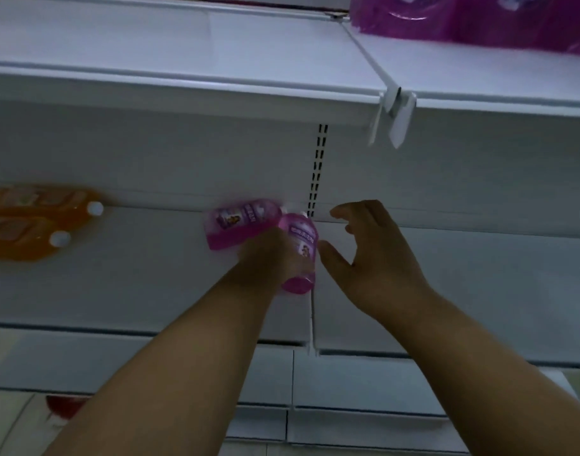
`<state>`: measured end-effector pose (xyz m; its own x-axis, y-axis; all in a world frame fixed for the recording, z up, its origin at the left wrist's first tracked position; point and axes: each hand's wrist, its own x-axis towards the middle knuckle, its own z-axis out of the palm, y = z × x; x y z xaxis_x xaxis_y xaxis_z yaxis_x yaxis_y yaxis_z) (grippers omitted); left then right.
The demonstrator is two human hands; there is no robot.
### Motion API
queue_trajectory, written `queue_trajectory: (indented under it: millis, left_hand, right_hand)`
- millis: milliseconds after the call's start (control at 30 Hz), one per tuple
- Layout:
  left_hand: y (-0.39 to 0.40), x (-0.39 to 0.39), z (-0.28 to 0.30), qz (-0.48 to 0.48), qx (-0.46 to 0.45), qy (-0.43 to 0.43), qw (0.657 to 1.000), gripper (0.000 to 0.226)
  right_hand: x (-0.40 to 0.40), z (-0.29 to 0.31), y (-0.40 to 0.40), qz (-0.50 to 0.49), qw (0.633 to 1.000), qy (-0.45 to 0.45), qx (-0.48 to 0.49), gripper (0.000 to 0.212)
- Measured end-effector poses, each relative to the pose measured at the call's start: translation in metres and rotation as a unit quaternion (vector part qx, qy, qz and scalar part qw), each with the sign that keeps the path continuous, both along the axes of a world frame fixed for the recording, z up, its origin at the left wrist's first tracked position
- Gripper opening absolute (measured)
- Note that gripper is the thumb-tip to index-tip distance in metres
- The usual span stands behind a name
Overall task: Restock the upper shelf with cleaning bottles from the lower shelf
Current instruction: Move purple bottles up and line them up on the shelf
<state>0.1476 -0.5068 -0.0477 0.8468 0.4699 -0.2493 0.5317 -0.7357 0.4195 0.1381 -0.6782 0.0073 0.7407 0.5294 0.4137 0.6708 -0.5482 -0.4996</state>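
I see my left hand (265, 255) wrapped around a pink bottle (300, 255), fingers closed on its body so that the bottle's base pokes out below the hand and its neck points up toward the back of the shelf. A second pink bottle (241, 225) lies on its side just behind and to the left of that hand, touching or nearly touching the held one near their necks; I cannot tell which. My right hand (377, 255) hovers just to the right of the held bottle, fingers spread and curled, holding nothing, with a small gap between its thumb and the bottle.

Both bottles are on the white lower shelf (150, 284), close to the slotted upright (316, 169) in the back panel. Far to the left on the same shelf lie two orange bottles (28, 222) with white caps, on their sides, well apart from my hands.

Above, the upper shelf (183, 60) is white too, with a divider rail running front to back and plastic clips hanging at its front edge. On its right part I see purple-pink packs (479, 21), cut off by the frame's top. Lower shelf edges show beneath my forearms. The light is dim and the picture a little blurred.
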Motion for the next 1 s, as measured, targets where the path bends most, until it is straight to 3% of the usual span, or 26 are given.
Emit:
queue_trajectory:
  millis: [67,133,167,300,367,500,600,733,900,933,1000]
  left_hand:
    - [0.008,-0.027,-0.001,0.053,-0.170,-0.054,0.983,0.054]
    - [0.017,-0.067,-0.004,0.109,-0.288,-0.164,0.937,0.037]
    - [0.021,-0.087,-0.007,0.134,-0.325,-0.225,0.909,0.040]
    - [0.052,-0.150,-0.001,0.214,-0.477,-0.415,0.745,0.093]
    - [0.069,-0.168,0.010,0.185,-0.531,-0.437,0.703,0.109]
    - [0.090,-0.194,0.025,0.138,-0.570,-0.417,0.695,0.110]
    - [0.103,-0.209,0.031,0.128,-0.584,-0.402,0.693,0.099]
    - [0.134,-0.228,0.031,0.151,-0.601,-0.399,0.676,0.051]
    - [0.150,-0.245,0.027,0.142,-0.616,-0.359,0.686,0.071]
    - [0.152,-0.247,0.026,0.133,-0.620,-0.355,0.687,0.069]
    - [0.155,-0.250,0.022,0.115,-0.625,-0.347,0.690,0.056]
  right_hand:
    - [0.008,-0.008,0.008,0.008,1.000,0.017,0.006,0.049]
    - [0.013,-0.019,0.021,0.010,0.999,0.027,0.020,0.044]
    - [0.016,-0.025,0.030,0.008,0.999,0.029,0.028,0.040]
    - [0.027,-0.045,0.087,0.008,0.998,0.069,0.001,0.039]
    - [0.030,-0.054,0.122,0.004,0.995,0.073,-0.070,0.046]
    - [0.031,-0.067,0.184,-0.056,0.970,0.101,-0.216,0.062]
    - [0.030,-0.073,0.215,-0.105,0.948,0.130,-0.272,0.058]
    - [0.008,-0.080,0.230,-0.111,0.958,0.141,-0.223,0.048]
    - [-0.040,-0.079,0.203,-0.080,0.980,0.110,-0.149,0.033]
    - [-0.050,-0.077,0.200,-0.111,0.976,0.131,-0.132,0.035]
    - [-0.064,-0.073,0.197,-0.174,0.957,0.186,-0.135,0.064]
